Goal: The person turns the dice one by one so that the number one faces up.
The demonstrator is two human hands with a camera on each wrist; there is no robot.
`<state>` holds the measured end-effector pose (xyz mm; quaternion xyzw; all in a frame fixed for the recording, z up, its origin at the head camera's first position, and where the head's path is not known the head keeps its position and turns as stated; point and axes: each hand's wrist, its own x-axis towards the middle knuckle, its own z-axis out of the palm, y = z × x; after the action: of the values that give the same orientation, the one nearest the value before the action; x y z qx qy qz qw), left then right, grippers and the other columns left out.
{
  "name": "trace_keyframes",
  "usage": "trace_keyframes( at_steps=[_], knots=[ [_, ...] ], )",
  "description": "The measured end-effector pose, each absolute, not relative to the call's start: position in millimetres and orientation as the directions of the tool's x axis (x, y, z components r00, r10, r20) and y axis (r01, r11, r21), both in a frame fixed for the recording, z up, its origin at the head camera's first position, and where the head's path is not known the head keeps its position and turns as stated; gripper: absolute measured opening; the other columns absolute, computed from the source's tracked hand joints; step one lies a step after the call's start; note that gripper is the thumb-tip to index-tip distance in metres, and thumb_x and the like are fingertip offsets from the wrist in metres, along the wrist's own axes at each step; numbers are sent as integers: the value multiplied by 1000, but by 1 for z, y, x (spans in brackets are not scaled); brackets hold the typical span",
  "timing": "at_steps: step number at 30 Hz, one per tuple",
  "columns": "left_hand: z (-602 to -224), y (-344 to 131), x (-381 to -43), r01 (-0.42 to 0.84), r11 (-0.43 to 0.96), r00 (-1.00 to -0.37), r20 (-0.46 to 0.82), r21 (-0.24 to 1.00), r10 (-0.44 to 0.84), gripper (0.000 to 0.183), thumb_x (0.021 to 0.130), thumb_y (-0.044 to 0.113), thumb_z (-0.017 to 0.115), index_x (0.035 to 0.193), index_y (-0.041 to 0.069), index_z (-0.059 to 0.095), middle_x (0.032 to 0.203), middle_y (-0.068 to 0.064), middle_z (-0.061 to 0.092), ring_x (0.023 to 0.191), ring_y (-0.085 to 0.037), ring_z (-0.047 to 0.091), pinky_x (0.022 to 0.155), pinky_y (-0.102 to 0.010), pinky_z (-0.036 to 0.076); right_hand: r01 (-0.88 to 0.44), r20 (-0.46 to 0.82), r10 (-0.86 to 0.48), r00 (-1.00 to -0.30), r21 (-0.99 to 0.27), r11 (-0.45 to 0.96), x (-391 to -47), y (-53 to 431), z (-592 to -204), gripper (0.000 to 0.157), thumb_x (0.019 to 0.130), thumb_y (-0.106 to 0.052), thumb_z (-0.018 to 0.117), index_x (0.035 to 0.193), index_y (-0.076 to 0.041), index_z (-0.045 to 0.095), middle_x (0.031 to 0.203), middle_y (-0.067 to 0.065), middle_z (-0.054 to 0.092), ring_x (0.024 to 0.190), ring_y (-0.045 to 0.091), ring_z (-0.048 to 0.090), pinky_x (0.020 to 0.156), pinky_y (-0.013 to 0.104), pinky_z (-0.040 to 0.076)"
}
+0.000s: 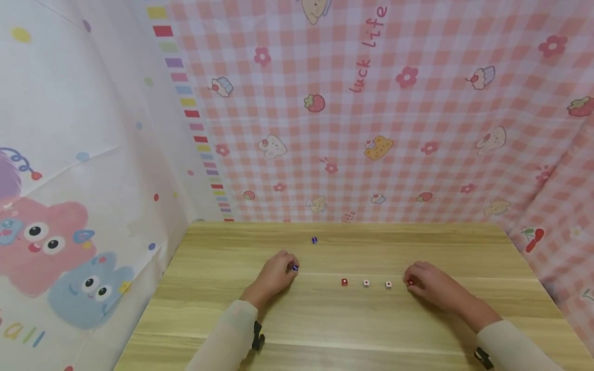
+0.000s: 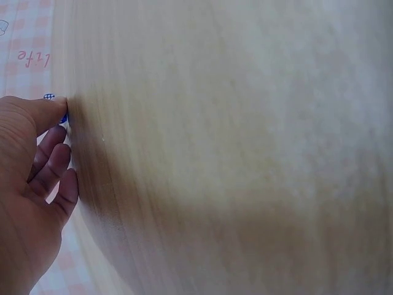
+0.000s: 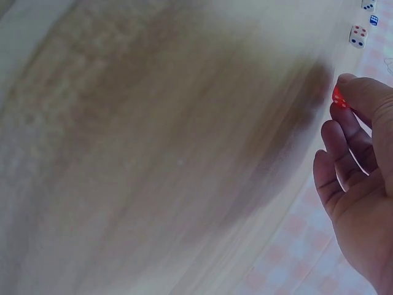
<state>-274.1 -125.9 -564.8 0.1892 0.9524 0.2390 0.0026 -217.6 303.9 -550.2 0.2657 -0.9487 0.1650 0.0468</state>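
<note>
Head view: a light wood-grain surface (image 1: pixel 325 330) fills the lower part of the frame and carries six small dice. Left of centre, the left hand (image 1: pixel 275 275) has thumb and fingers pinched on a blue cubic die with white pips (image 1: pixel 295 268); a second blue cubic die (image 1: pixel 314 240) lies above and to the right, near the surface's far edge. Right of centre, the right hand (image 1: pixel 433 286) pinches a red cubic die with white pips (image 1: pixel 410 282). Between the hands, in a row from left to right, lie a second red cubic die (image 1: pixel 344 282), a white cubic die (image 1: pixel 366 283) and another white cubic die (image 1: pixel 388 285), each apart from its neighbour. Pink-and-white checked cloth (image 1: pixel 343 123) occupies the upper centre and right; white cloth with cartoon figures (image 1: pixel 88 170), the left. Right wrist view: the held red die shows at the fingertips, at right.
</note>
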Motion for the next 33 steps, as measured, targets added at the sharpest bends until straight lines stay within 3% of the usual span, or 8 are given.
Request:
trace_keyframes(
  at_steps=[16, 23, 33],
  knots=[
    [-561, -126, -272, 357, 813, -928, 73, 461, 366, 10, 87, 19, 71, 97, 19, 68, 90, 8, 55, 82, -9, 53, 77, -28, 49, -531, 258, -473, -843, -255, 808, -214, 307, -558, 19, 77, -15, 79, 86, -24, 65, 85, -15, 58, 81, 3, 50, 71, 28, 48],
    [-561, -124, -272, 352, 810, -929, 70, 468, 363, 10, 87, 18, 71, 97, 18, 68, 91, 6, 55, 85, -10, 55, 79, -29, 50, -586, 350, -502, -791, -196, 786, -215, 308, -560, 22, 73, -14, 82, 84, -23, 65, 82, -14, 58, 80, 4, 52, 71, 29, 48],
    [-562, -124, -273, 348, 818, -931, 64, 458, 360, 11, 87, 19, 71, 97, 18, 68, 90, 7, 54, 82, -9, 52, 78, -29, 49, -540, 290, -474, -832, -222, 812, -213, 305, -557, 19, 76, -15, 80, 84, -23, 65, 83, -14, 58, 82, 5, 53, 73, 31, 49]
  ],
)
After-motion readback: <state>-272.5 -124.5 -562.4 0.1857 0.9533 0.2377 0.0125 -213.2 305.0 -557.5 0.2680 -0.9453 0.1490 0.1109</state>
